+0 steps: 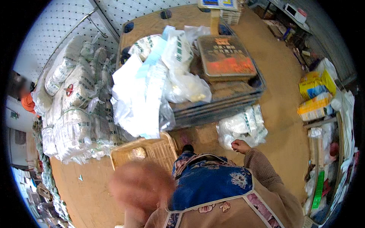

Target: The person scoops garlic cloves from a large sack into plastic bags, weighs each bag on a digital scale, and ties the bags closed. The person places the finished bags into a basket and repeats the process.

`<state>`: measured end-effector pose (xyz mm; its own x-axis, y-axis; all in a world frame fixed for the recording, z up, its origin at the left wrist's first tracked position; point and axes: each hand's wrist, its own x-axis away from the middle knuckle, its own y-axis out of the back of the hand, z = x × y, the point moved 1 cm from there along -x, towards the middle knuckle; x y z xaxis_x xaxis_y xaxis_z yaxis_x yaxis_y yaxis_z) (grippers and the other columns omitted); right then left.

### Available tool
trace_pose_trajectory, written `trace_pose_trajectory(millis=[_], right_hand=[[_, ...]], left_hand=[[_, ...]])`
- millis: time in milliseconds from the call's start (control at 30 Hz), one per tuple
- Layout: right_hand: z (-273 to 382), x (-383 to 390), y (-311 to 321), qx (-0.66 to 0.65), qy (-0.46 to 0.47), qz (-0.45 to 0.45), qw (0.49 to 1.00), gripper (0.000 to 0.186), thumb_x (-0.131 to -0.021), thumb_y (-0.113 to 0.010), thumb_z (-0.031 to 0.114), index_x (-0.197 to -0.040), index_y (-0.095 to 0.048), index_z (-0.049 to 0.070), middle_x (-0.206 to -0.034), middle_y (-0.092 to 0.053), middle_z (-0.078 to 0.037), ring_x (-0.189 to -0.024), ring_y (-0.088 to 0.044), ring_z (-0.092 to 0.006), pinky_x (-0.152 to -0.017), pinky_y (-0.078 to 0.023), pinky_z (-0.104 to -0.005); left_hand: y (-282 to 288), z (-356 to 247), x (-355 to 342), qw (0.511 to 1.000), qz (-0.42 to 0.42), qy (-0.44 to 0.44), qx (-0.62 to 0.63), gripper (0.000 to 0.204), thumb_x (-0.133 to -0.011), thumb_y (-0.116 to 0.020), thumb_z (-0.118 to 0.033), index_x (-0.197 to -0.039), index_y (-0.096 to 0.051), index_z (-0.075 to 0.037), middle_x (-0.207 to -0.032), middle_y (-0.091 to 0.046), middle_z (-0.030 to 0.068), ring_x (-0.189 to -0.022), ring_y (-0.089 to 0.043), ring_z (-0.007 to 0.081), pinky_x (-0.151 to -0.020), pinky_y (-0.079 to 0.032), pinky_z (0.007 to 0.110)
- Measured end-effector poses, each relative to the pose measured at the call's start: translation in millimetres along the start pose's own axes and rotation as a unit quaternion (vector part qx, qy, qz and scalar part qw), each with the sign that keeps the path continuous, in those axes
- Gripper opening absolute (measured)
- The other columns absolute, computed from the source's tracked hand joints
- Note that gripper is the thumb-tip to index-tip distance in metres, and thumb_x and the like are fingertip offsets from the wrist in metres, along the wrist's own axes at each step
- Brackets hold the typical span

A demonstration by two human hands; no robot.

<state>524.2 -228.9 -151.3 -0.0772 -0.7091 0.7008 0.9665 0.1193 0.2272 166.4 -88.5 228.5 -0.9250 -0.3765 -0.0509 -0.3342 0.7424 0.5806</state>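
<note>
Fingers [236, 144] of the right hand [239, 146] curl loosely inward, almost a fist, and whether anything is pinched between them cannot be told at this size. The hand hangs just beside a clear plastic bag [243, 127] of white packets that lies on the brown floor [281, 125] at the hand's twelve o'clock; hand and bag look barely apart. A brown knitted sleeve [262, 167] runs from the wrist toward five o'clock, over a blue flowered apron [209, 186].

The left hand cannot be made out; a blurred patch covers the lower left of the view, so its fingers cannot be judged.

At nine o'clock from the right hand sits a pale woven basket [152, 152] on the floor. At eleven o'clock rises a stack of dark flat trays [220, 102], heaped with white plastic bags [152, 87] and topped by a rusty orange-brown metal tray [226, 57]. Further toward ten o'clock, bundles of bagged white goods [72, 114] lean against a white wire-grid wall [57, 30]. At two o'clock, well apart, yellow sacks [315, 95] rest near a cluttered shelf [327, 159].
</note>
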Motion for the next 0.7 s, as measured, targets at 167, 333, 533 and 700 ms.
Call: trace_pose_trajectory(millis=[167,333,533,700], right_hand=[[181,-40,-6,0.102,0.176,-0.035,0.979,0.031,-0.085,-0.048,0.025,-0.104,-0.051,0.002,-0.094,-0.057,-0.011,-0.086,-0.054,-0.0226,-0.075,-0.043,-0.0333],[318,-57,-24,0.07,0.24,0.038,0.967,0.031,-0.084,-0.049,0.021,-0.108,-0.047,0.001,-0.098,-0.055,-0.012,-0.092,-0.053,-0.0196,-0.076,-0.043,-0.0303],[361,-134,-74,-0.057,0.154,0.148,0.975,0.052,-0.083,-0.053,0.017,-0.124,-0.027,-0.001,-0.111,-0.046,-0.017,-0.095,-0.05,-0.0197,-0.077,-0.043,-0.028],[385,-191,-104,-0.084,0.07,0.031,0.994,0.054,-0.08,-0.056,0.022,-0.12,-0.029,-0.001,-0.1,-0.047,-0.012,-0.084,-0.05,-0.0153,-0.068,-0.045,-0.0268]], left_hand=[[42,252,-29,0.901,-0.347,0.259,0.006,0.074,-0.069,-0.065,-0.038,-0.118,-0.035,0.008,-0.116,-0.042,0.0213,-0.104,-0.044,0.0295,-0.088,-0.035,0.037],[27,363,-34,0.837,-0.368,0.354,-0.197,0.105,-0.058,-0.069,-0.051,-0.128,-0.016,0.005,-0.123,-0.028,0.0325,-0.114,-0.029,0.0456,-0.094,-0.025,0.047],[24,316,-58,0.834,-0.361,0.313,-0.277,0.099,-0.055,-0.076,-0.025,-0.131,-0.017,-0.003,-0.112,-0.037,0.0234,-0.104,-0.035,0.0372,-0.086,-0.027,0.047],[19,306,-68,0.821,-0.425,0.278,-0.26,0.082,-0.06,-0.07,-0.011,-0.127,-0.024,-0.001,-0.104,-0.042,0.02,-0.096,-0.039,0.0343,-0.083,-0.03,0.042]])
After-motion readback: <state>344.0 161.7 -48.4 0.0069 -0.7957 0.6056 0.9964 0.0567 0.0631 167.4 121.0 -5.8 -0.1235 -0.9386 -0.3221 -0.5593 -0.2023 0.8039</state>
